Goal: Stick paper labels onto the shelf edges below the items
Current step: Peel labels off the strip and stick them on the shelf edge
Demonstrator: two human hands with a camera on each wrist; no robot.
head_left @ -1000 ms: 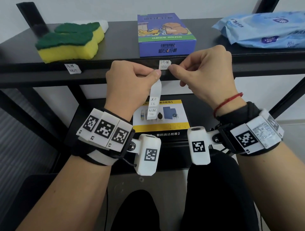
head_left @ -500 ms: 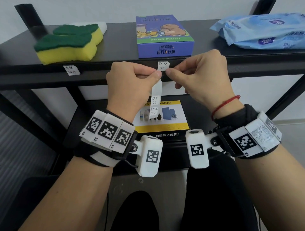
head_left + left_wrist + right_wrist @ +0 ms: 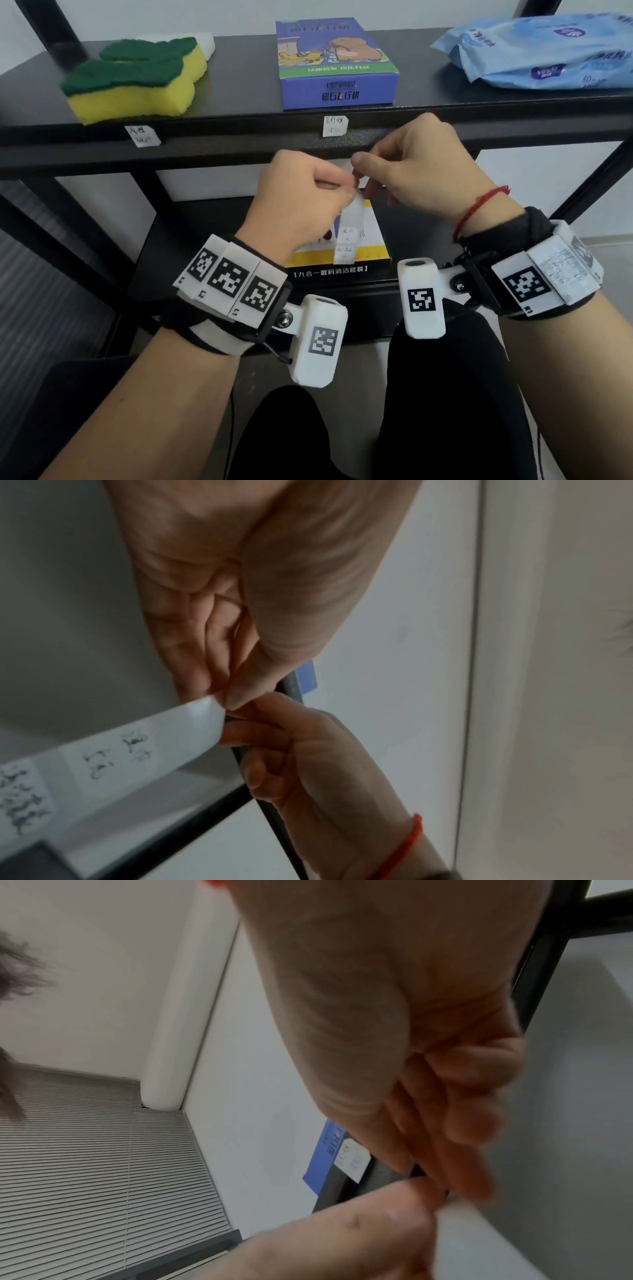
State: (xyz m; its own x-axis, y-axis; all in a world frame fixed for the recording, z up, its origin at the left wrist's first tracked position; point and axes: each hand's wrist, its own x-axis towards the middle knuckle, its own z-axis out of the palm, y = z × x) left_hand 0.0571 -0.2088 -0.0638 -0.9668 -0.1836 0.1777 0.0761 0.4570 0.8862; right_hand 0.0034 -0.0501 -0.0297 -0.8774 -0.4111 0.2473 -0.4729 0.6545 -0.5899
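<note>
Below, the left hand (image 3: 301,202) pinches a glossy white label strip (image 3: 349,233); right hand (image 3: 418,171) fingertips curl at its top.

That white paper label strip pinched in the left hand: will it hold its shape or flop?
The white paper label strip likely flops: it hangs limp below the left hand. It probably weighs little, since a fingertip pinch holds it. The right hand may need to steady it.
</note>
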